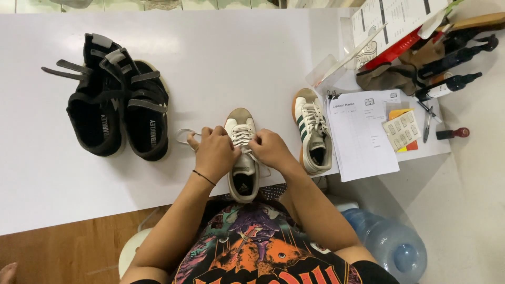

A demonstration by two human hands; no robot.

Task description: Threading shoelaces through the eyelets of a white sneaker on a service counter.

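White sneaker [243, 158] at table [221, 63] edge, toe away from me so the laces [243, 138] face up; left hand [214, 152] and right hand [271, 149] both pinched shut on laces, pulling outward for tension

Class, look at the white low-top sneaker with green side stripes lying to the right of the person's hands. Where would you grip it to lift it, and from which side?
Grip the white low-top sneaker with green side stripes at its open heel collar, coming from the near table edge. The heel points that way and overhangs slightly; the opening gives fingers a rim, while the laced front is flatter.
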